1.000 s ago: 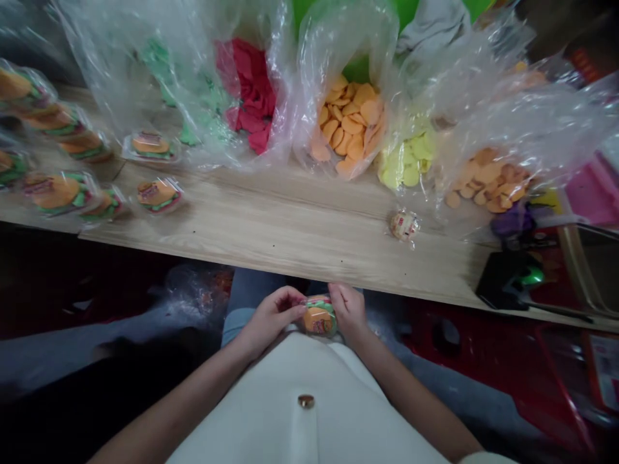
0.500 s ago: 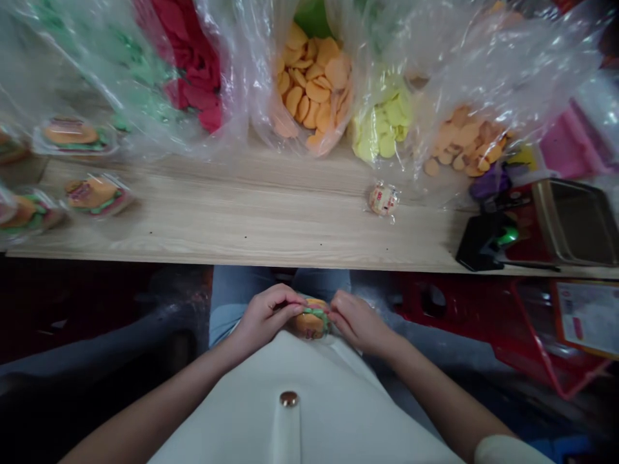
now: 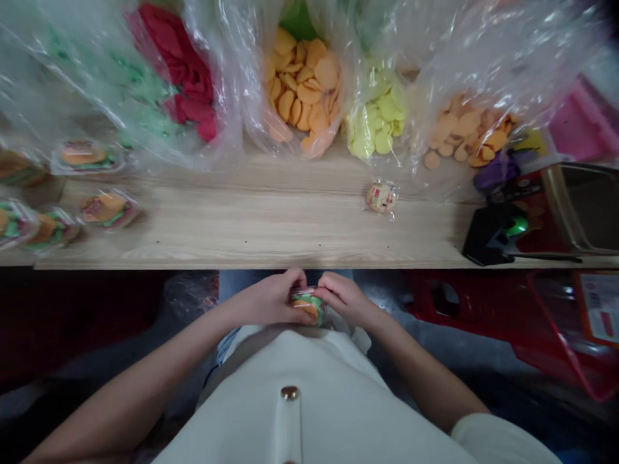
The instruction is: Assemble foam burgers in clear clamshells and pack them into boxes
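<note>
Watching from the head camera, looking down over a white top with a round brass-coloured button point(image 3: 290, 392). Both hands are close together above the lap, just below the front edge of a light wood bench point(image 3: 271, 238).

Left hand point(image 3: 264, 299) and right hand point(image 3: 345, 298) are closed in on a wrapped burger-shaped sweet point(image 3: 306, 305) — fingers curled, pressing it from either side between them. Orange bun and green layer show through the clear wrap. Any print on it is hidden or too small to read.

On the bench, nearest straight ahead: a small round wrapped packet point(image 3: 382, 196) with a printed label — the lettering is too small to make out. Off to the left lie more wrapped burgers point(image 3: 109, 209), well apart from the hands.

Along the back, a row of clear plastic bags: red pieces point(image 3: 186, 84), pale green pieces point(image 3: 140, 90), orange discs point(image 3: 302, 90), yellow discs point(image 3: 380, 109), tan-orange discs point(image 3: 459, 132).

Far right of the bench: a black holder with a green part point(image 3: 488, 233), a purple item point(image 3: 498, 173), and a metal tray point(image 3: 583, 209). Below the bench on the right sits a red plastic crate point(image 3: 459, 296), with a printed card point(image 3: 599, 306) beside it — text unreadable from here.
</note>
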Motion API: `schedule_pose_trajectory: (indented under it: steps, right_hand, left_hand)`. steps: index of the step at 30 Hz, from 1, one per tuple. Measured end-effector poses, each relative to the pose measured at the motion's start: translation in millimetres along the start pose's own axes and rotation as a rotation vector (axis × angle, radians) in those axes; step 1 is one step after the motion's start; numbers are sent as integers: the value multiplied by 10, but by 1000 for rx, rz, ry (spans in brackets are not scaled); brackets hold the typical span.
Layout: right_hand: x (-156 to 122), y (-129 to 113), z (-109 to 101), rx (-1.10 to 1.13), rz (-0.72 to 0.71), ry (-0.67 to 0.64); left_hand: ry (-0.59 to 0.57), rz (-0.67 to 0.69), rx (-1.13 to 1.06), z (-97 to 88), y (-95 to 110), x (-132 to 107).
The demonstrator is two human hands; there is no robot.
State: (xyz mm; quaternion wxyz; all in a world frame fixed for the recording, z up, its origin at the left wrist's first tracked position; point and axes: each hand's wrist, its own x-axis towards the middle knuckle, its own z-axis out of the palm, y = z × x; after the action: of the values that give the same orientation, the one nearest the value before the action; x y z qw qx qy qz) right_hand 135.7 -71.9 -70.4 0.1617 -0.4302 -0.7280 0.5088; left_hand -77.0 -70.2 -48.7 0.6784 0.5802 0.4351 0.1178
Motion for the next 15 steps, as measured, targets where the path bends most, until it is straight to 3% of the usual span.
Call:
schedule_pose_trajectory:
  steps: [2, 4, 6, 9, 13, 15]
  right_hand:
    - [113, 10, -42, 103, 71, 157]
    - [161, 27, -65, 304, 190, 301]
    - [156, 38, -46, 528, 299, 242]
    - [134, 29, 43, 713, 348, 60]
    - [154, -1, 135, 785, 295, 206]
    - [142, -11, 149, 801, 284, 205]
  left_hand:
    - [-10, -30, -130, -87, 81, 113]
    - [67, -68, -420, -115, 127, 214]
    - [195, -84, -698, -90, 133, 299]
    - [357, -26, -888, 3, 112, 404]
    - [403, 56, -921, 111, 139, 480]
    - [391, 70, -914, 151, 182, 500]
